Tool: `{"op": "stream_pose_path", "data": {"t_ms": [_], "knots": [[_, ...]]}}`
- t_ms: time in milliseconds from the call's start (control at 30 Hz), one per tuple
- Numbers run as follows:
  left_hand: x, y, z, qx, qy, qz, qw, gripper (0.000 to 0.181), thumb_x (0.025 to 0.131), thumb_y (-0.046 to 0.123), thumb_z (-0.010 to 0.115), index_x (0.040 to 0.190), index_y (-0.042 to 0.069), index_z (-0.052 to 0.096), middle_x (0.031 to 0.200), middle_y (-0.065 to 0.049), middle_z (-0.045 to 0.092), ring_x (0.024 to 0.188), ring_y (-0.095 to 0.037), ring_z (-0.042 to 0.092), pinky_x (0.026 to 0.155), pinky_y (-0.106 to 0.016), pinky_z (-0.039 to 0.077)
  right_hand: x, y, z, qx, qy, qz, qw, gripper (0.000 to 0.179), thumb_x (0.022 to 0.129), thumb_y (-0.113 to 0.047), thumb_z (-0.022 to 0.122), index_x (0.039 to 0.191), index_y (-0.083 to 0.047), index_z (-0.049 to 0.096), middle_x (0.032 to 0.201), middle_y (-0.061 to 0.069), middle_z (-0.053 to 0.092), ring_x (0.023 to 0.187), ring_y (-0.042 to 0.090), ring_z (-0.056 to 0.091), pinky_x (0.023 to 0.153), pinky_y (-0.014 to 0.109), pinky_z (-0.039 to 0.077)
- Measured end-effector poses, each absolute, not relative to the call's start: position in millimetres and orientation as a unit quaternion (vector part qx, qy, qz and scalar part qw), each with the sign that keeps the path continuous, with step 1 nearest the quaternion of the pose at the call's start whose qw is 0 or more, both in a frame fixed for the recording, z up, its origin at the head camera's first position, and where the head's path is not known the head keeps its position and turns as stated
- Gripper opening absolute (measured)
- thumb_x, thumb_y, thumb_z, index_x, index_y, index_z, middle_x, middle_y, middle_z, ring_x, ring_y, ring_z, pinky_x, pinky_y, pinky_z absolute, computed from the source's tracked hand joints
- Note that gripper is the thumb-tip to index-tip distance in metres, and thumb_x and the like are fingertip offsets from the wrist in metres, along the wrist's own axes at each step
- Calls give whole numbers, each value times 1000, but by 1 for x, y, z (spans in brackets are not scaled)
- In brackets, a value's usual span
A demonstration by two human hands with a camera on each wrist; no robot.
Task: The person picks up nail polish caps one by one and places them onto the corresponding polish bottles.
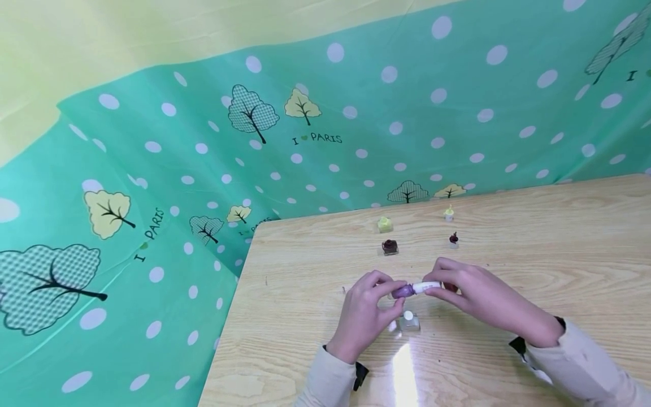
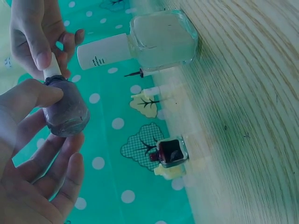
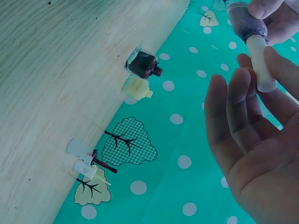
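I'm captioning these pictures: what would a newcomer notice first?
Likely the green tree-print cloth hanging behind the table. Then the purple bottle in the left hand, its white cap in the right hand. Beyond them, a dark bottle and a yellow bottle sit uncapped on the table.

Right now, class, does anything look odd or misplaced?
Yes: the dark bottle and yellow bottle stand uncapped, with two white caps set apart to their right in the head view, brushes upward. Caps normally close bottles, so exposed brushes look odd.
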State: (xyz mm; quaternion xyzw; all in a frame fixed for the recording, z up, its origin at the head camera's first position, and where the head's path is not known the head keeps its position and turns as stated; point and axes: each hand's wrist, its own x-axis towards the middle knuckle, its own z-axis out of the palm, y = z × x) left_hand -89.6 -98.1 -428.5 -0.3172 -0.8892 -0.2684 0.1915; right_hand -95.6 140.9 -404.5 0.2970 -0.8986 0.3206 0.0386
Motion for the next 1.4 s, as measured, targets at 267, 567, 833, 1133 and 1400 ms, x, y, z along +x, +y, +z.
{"op": "stream_pose_path", "data": {"t_ms": [267,567,833,1133,1400], "knots": [[-89,-98,-428,-325,-885,-270,197,25,82,14,80,107,16,77,95,6,67,81,-5,60,71,-7,44,-96,141,-402,289,-899,329,6,13,98,-34,60,89,-30,69,82,-19,52,64,-3,43,55,18,41],[-88,-97,-428,-336,-883,-259,199,26,83,17,79,109,17,76,97,7,67,82,-5,59,72,-7,43,-98,141,-404,279,-895,348,-1,29,102,-31,56,73,-31,61,72,-19,51,61,-3,43,55,19,41],[-88,-98,-428,-328,-886,-259,201,25,83,18,80,108,18,77,95,7,67,82,-5,60,73,-8,45,-96,139,-408,264,-891,368,21,12,98,-31,62,91,-25,71,75,-20,58,64,-4,49,57,20,46],[-89,-102,-432,-317,-885,-268,210,26,81,17,81,106,18,77,93,7,66,83,-5,61,72,-10,46,-93,144,-411,302,-877,365,79,25,85,-16,78,108,-19,69,91,-17,63,76,-7,55,61,20,51],[-89,-103,-431,-318,-882,-282,203,23,82,16,80,105,17,78,92,7,66,81,-5,60,69,-9,44,-94,145,-412,345,-856,367,112,27,84,-5,76,102,-24,69,90,-12,68,75,-6,56,61,18,52]]}}
